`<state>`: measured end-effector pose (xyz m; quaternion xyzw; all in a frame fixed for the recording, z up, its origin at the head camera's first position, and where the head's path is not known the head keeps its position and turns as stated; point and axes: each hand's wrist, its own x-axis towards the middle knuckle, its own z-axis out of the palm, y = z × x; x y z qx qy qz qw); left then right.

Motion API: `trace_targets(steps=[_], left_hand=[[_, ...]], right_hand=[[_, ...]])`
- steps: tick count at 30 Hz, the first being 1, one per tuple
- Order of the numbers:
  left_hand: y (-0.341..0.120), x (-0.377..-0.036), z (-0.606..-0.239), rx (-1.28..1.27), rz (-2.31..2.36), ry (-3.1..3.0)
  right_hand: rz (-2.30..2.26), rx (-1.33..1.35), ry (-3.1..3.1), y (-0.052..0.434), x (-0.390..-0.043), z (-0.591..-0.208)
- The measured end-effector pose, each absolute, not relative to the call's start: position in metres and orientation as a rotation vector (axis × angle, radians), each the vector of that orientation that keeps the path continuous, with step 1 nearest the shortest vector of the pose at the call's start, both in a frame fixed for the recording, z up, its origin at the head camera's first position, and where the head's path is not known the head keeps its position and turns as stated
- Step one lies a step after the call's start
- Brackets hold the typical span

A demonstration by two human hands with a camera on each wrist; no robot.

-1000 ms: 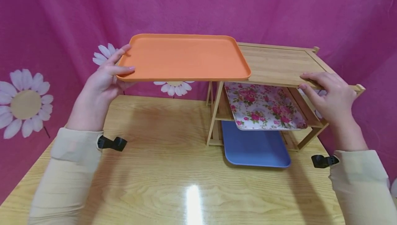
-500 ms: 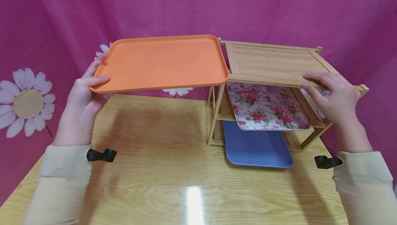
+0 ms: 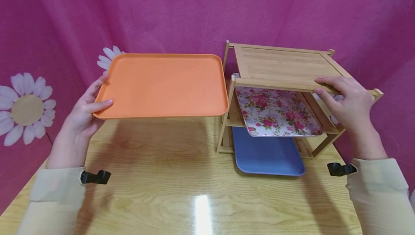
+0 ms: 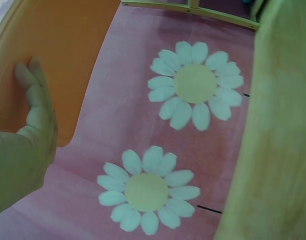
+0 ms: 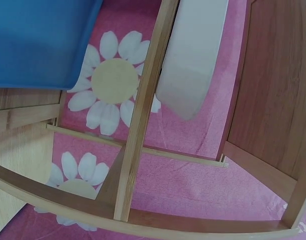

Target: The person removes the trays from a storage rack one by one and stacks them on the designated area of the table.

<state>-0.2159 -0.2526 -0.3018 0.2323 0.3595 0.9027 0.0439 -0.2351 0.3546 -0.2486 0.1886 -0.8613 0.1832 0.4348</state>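
Note:
In the head view my left hand [image 3: 83,114] pinches the left end of an orange rectangular tray [image 3: 165,85], thumb on its upper face. The tray hangs above the table, its right end overlapping the front left post of a wooden rack. The left wrist view shows fingers [image 4: 35,95] against the orange tray [image 4: 85,55]. My right hand [image 3: 350,100] grips the front edge of the wooden rack [image 3: 285,64] at its top right. A floral tray [image 3: 275,114] sits on the middle shelf, and a blue tray [image 3: 269,156] lies at the bottom, jutting forward. The right wrist view does not show the hand.
The rack stands on the right half of a wooden table [image 3: 155,188]. Behind it hangs a magenta cloth [image 3: 168,12] with white daisies. From the right, the blue tray [image 5: 37,40] and the floral tray's pale underside [image 5: 193,55] show between the rack's bars.
My left hand has carried the orange tray leftward, away from over the rack's top, then lower. More of the rack's top and left post shows. My right hand stays at the rack's edge.

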Motion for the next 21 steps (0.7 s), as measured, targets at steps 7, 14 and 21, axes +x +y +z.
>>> trace_targets(steps=[7, 14, 21], left_hand=[[-0.256, -0.213, -0.325, 0.612, 2.706, 1.286], [-0.255, -0.215, -0.352, 0.461, 2.619, 1.442], [-0.258, -0.22, -0.378, 0.375, 2.576, 1.537]], right_hand=[[0.453, 0.465, -2.149, 0.354, -0.234, -0.247], [0.473, 0.482, -2.144, 0.355, -0.233, -0.245], [0.468, 0.474, -2.163, 0.355, -0.234, -0.247]])
